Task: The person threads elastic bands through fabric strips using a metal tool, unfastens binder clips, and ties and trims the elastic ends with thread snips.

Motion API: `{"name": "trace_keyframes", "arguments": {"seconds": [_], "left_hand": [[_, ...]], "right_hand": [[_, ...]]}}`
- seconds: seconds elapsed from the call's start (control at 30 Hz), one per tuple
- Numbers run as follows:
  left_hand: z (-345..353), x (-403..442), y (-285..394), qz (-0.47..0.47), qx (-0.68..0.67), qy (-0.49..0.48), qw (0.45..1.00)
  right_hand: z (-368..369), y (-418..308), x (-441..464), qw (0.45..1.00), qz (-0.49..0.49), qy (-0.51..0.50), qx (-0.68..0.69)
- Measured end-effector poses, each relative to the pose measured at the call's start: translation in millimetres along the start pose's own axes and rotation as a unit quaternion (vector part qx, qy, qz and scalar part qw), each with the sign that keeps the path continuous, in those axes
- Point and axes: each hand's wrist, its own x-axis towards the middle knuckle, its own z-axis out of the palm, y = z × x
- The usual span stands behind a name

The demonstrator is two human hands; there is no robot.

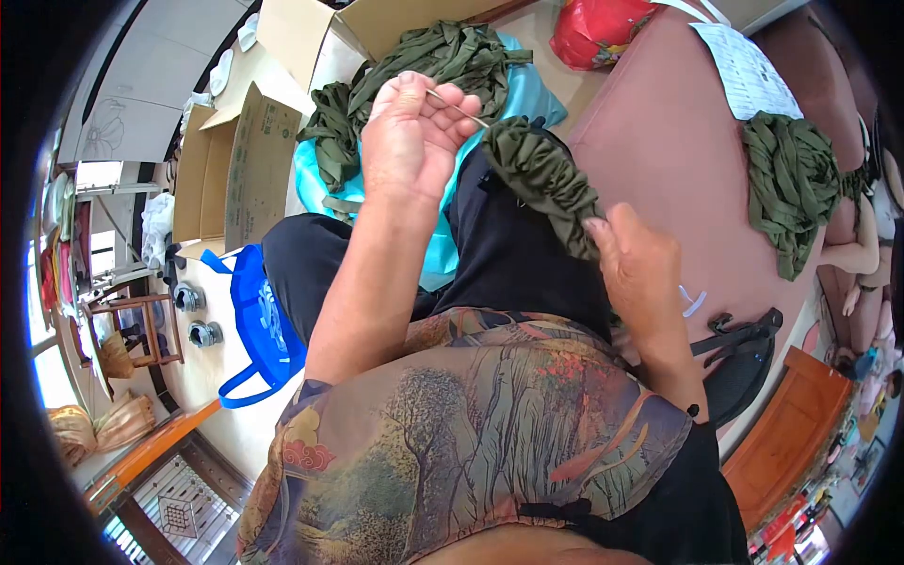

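Note:
My left hand (407, 137) is raised over my lap, palm up. Between its thumb and fingers it pinches a thin metal rod (470, 118). The rod's other end runs into a dark green fabric strip (541, 179), bunched up in tight gathers. My right hand (640, 264) grips the lower end of that strip, with thumb on top. Whether the rod reaches as far as my right hand is hidden by the cloth. Behind my left hand lies a heap of similar green strips (452, 61) on a shiny turquoise bag (535, 94).
Another green bundle (791, 184) and a printed sheet (744, 71) lie on the pink couch (650, 122) at right. At left are an open cardboard box (254, 169) and a blue tote bag (259, 315). A red bag (593, 33) stands at the back, a black bag (744, 377) beside me.

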Motion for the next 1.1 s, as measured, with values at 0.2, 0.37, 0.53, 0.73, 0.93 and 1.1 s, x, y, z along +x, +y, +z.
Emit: {"name": "trace_keyframes", "arguments": {"seconds": [0.2,0.37,0.53,0.73,0.93,1.1], "left_hand": [[-4,2,-2,-0.036,-0.016,0.0,0.999],[10,-6,-4,-0.011,-0.015,-0.013,1.0],[11,-4,0,0.008,0.004,-0.012,1.0],[-1,3,8,0.01,-0.003,-0.019,1.0],[-17,15,10,-0.012,-0.019,0.017,1.0],[14,-2,-8,-0.016,0.021,-0.027,0.999]], "right_hand": [[-3,-1,-24,0.945,0.157,-0.057,0.282],[-3,6,-2,0.978,0.018,0.071,0.195],[-7,-4,22,0.99,-0.092,0.089,0.067],[-7,14,16,0.984,-0.171,0.028,0.045],[5,24,-27,0.977,0.01,-0.013,0.215],[-10,12,13,0.987,-0.076,0.083,0.113]]}}
